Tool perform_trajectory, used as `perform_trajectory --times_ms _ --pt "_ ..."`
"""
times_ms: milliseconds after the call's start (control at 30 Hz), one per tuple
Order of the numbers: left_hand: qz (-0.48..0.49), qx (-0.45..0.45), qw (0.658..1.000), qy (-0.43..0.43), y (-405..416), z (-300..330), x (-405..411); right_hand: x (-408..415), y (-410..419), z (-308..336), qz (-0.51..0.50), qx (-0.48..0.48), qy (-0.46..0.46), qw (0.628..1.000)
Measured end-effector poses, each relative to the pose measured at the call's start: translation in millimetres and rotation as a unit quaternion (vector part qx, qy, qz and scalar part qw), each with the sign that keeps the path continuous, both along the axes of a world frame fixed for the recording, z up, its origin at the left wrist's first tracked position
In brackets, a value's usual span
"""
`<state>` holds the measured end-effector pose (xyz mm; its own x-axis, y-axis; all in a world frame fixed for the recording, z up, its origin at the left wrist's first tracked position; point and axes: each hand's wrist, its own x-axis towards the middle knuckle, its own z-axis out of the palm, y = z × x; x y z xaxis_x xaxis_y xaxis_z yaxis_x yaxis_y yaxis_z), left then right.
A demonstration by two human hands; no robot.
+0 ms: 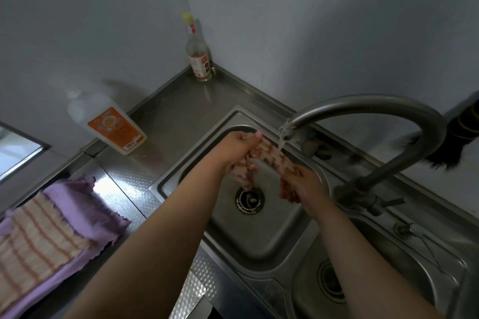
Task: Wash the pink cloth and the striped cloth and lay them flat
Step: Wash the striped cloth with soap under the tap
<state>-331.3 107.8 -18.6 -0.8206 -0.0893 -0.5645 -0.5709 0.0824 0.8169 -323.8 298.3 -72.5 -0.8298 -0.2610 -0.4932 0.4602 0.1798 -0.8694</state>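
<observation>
Pink cloth stretched between both grips.

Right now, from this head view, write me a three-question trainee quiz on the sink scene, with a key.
1. True or false: water is running from the faucet onto the pink cloth.
2. What lies on the purple cloth left of the sink? A) striped cloth B) sponge C) plate
3. Fill in: the glass bottle stands in the ____ of the counter.

Key:
1. True; the left hand and right hand both grip the cloth under the stream.
2. A, the striped cloth.
3. Corner.
</observation>
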Motion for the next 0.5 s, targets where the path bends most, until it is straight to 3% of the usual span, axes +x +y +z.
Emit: perform_trajectory --times_ms 100,200,400,500 --pt "0.144 -0.041 0.989 -0.011 13 -23 1 6 -10 20 -0.005 0.037 0.056 0.998" --pt "0.21 0.034 0.976 -0.045 37 -26 2 17 -37 37 0.023 0.07 0.127 0.989" --pt "0.219 0.047 0.974 -0.026 81 -13 -1 -19 -44 47 -0.018 0.277 0.155 0.948" --pt "0.23 0.034 0.972 -0.031 70 -14 -9 -11 -53 43 -0.011 0.217 0.13 0.967"
